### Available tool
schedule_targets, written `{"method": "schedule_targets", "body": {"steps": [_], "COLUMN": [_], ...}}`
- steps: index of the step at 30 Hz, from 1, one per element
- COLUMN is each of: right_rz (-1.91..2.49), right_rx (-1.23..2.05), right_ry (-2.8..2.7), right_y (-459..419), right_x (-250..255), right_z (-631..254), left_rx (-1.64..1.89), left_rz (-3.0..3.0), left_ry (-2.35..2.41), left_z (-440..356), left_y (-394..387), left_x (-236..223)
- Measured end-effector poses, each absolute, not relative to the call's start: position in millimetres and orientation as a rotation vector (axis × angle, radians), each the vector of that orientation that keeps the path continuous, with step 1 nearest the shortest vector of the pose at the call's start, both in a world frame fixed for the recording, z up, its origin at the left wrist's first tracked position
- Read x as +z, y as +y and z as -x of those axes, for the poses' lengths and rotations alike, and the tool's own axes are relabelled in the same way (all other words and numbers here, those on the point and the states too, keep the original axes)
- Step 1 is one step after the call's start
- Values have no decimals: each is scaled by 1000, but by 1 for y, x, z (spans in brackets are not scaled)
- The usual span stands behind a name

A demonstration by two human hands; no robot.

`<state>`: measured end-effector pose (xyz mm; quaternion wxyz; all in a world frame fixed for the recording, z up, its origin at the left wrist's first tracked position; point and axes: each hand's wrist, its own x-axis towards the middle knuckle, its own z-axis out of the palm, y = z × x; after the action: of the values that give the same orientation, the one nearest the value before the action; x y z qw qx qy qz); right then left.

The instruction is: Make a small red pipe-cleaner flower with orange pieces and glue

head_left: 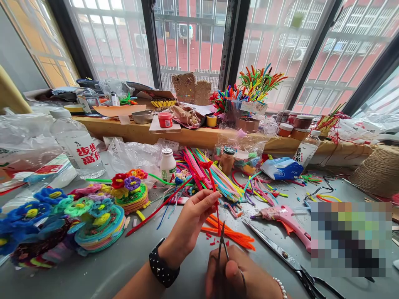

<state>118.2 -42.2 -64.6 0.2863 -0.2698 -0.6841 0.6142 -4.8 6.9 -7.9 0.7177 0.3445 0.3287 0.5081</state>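
One red strip pinched in left hand.

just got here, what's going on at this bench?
Someone is pinching a red fuzzy stem in the left hand and holding small scissors in the right hand. The blade tips are at the stem's lower end; can't tell whether they touch it. Red snippets lie on the table beside orange stems. A pink glue gun and larger scissors lie to the right, with fuzzy flower pieces to the left.
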Motion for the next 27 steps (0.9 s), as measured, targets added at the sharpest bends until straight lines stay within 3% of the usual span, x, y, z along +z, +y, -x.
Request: {"method": "schedule_targets", "body": {"steps": [9,27], "right_rz": [527,648], "right_rx": [1573,1618], "right_ry": [-1911,-1907], "right_y": [-47,-47], "right_x": [-44,-58], "right_z": [-121,-124], "left_rx": [1100,1108], "left_rz": [-814,-785], "left_ry": [706,744], "left_z": [3,2], "left_y": [6,5], "left_x": [-8,-6]}}
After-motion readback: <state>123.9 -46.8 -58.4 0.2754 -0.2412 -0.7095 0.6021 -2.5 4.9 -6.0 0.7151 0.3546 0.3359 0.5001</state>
